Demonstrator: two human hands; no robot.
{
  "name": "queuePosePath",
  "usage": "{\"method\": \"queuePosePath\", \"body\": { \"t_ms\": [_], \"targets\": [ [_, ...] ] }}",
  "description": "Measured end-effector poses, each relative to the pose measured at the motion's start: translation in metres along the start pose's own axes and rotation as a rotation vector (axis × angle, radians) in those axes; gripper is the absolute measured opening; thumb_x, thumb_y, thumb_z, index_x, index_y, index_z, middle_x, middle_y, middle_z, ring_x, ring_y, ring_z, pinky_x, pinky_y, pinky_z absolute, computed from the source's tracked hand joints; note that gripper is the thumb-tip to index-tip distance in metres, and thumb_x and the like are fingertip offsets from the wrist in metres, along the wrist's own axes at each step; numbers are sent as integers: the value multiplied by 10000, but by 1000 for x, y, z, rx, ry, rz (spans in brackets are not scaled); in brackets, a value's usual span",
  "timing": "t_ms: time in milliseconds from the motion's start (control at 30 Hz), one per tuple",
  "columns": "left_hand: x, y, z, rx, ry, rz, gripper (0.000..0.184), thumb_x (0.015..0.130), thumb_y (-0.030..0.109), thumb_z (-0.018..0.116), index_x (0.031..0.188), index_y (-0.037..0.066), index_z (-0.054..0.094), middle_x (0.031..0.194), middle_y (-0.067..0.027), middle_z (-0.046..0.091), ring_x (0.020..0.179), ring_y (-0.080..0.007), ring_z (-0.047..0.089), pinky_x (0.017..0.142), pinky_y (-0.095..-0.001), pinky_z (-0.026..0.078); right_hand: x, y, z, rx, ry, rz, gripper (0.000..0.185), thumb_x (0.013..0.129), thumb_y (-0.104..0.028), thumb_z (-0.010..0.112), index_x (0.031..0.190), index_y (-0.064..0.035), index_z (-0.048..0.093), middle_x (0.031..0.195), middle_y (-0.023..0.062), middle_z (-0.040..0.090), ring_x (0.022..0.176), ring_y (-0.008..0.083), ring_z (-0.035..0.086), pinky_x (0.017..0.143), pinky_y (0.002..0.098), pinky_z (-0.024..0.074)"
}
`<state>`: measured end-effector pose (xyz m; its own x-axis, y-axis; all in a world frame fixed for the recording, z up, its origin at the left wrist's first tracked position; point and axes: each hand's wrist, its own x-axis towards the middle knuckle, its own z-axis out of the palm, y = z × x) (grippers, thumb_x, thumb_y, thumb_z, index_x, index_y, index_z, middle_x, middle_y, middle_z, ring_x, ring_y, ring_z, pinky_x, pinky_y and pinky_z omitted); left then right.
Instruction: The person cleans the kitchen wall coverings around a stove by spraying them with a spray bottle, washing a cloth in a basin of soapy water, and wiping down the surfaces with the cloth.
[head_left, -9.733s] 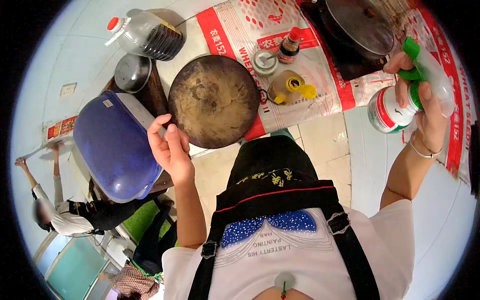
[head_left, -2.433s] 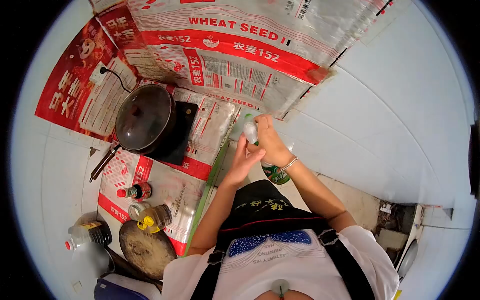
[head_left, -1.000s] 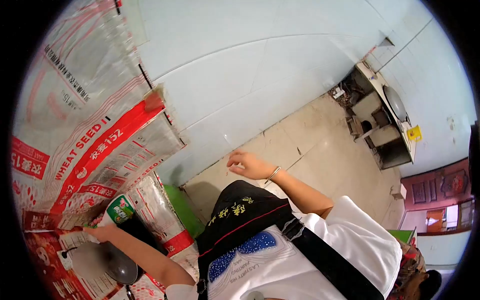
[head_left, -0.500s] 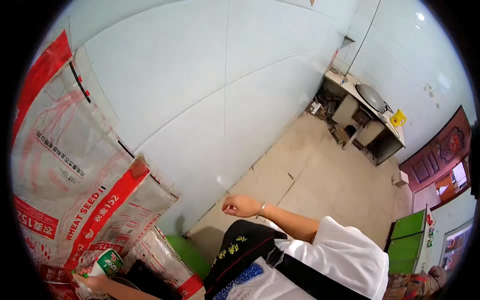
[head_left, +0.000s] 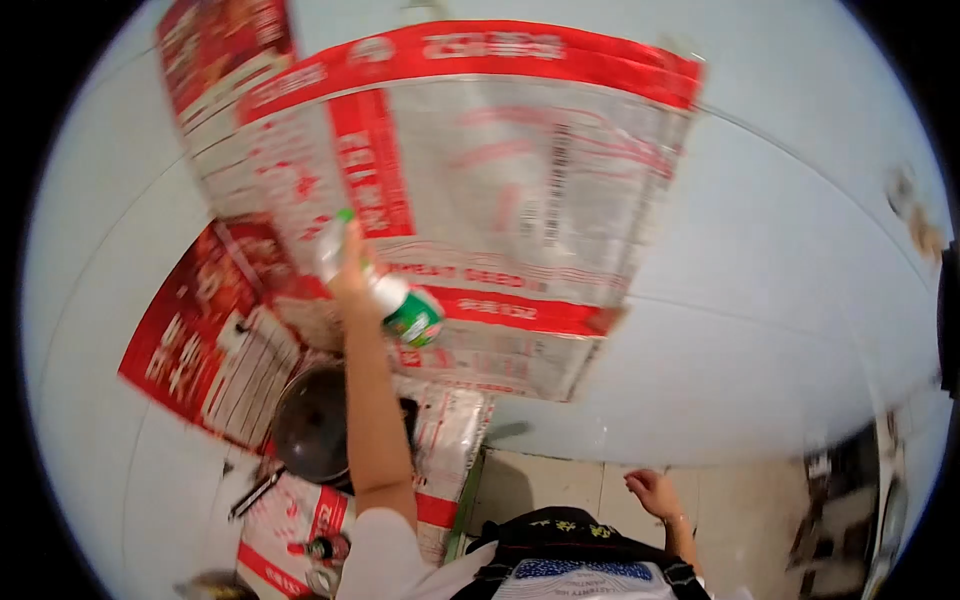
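My left hand [head_left: 350,265] reaches out over the dark pot and is closed around a white bottle [head_left: 410,312] with a green label and a green cap. The bottle is tilted, its labelled end down to the right and its cap up at the left. Behind it, red-and-white wheat seed sacking [head_left: 470,200] covers the wall. My right hand [head_left: 655,492] is low at my side, over the floor, with fingers loosely curled and nothing visible in them. Motion blurs the bottle's lettering.
The round dark pot [head_left: 310,425] sits below my left forearm, on a worktop covered with sacking [head_left: 440,470]. A small bottle with a dark label [head_left: 325,547] and a long dark object [head_left: 257,495] are at its lower left. Tiled floor [head_left: 560,490] shows on the right.
My view has swung left toward the sack-covered wall and the pot. The bottle in my left hand now appears higher, in front of the sacking. My right hand stays low at my side.
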<state>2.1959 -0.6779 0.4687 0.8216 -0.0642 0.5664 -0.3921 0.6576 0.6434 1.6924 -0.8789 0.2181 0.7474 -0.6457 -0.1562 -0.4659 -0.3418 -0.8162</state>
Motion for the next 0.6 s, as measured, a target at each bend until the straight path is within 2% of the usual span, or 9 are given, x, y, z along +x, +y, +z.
{"method": "queuePosePath", "body": {
  "t_ms": [67, 133, 167, 200, 267, 300, 367, 533, 600],
  "targets": [
    [6, 33, 23, 52, 226, -61, 220, 860, 235, 657, 994, 68, 606, 682, -3, 548, 466, -78, 471, 389, -220, 365, -4, -20, -2, -48, -6, 14, 253, 885, -208, 584, 983, 18, 645, 836, 130, 679, 785, 190, 653, 706, 305, 508],
    [25, 56, 21, 120, 272, -39, 226, 858, 281, 656, 953, 93, 574, 668, -1, 528, 448, -84, 432, 406, -234, 367, 0, -14, -1, -26, -21, -29, 239, 884, -188, 581, 972, 26, 641, 827, 119, 679, 769, 178, 650, 696, 296, 510],
    [41, 52, 18, 131, 301, 17, 307, 827, 320, 693, 975, 67, 601, 686, -12, 559, 458, -86, 457, 405, -248, 364, 12, -8, -5, 23, -35, -36, 224, 883, -169, 579, 961, 33, 636, 819, 109, 679, 753, 167, 647, 685, 287, 511],
    [57, 56, 7, 143, 318, 40, 307, 827, 320, 693, 975, 67, 601, 686, -12, 559, 458, -86, 457, 405, -248, 364, 14, -5, -3, 21, -56, -59, 224, 883, -169, 579, 961, 33, 636, 819, 109, 679, 753, 167, 647, 685, 287, 511],
    [91, 70, -16, 162, 396, 53, 279, 816, 306, 699, 853, 48, 600, 622, -21, 542, 438, -106, 461, 400, -265, 368, 13, -11, -1, 56, -30, 7, 222, 880, -161, 573, 965, 34, 635, 807, 116, 679, 751, 164, 650, 687, 288, 512],
    [105, 79, -27, 171, 411, 70, 279, 816, 306, 699, 853, 48, 600, 622, -21, 542, 438, -106, 461, 400, -265, 368, 16, 2, 1, 69, -36, -19, 224, 877, -160, 570, 958, 38, 635, 800, 123, 681, 745, 167, 652, 687, 285, 512],
    [130, 97, -45, 284, 507, 102, 293, 802, 290, 708, 716, 45, 571, 550, -28, 514, 413, -133, 469, 395, -286, 376, 17, -6, 5, 63, -51, -2, 225, 877, -161, 569, 954, 40, 635, 793, 121, 681, 739, 166, 652, 687, 284, 512],
    [167, 142, -68, 273, 597, 141, 294, 786, 263, 721, 673, 69, 531, 579, -35, 516, 428, -146, 460, 411, -292, 379, 33, -21, 13, 30, -106, -16, 218, 880, -143, 573, 977, 42, 634, 803, 116, 680, 749, 164, 651, 692, 283, 512],
    [181, 159, -70, 183, 563, 106, 290, 787, 269, 717, 688, 71, 530, 602, -46, 533, 436, -154, 465, 412, -300, 379, 41, -26, 18, 36, -117, -53, 216, 881, -146, 571, 970, 40, 634, 801, 117, 678, 747, 165, 651, 692, 282, 512]
  ]
}}
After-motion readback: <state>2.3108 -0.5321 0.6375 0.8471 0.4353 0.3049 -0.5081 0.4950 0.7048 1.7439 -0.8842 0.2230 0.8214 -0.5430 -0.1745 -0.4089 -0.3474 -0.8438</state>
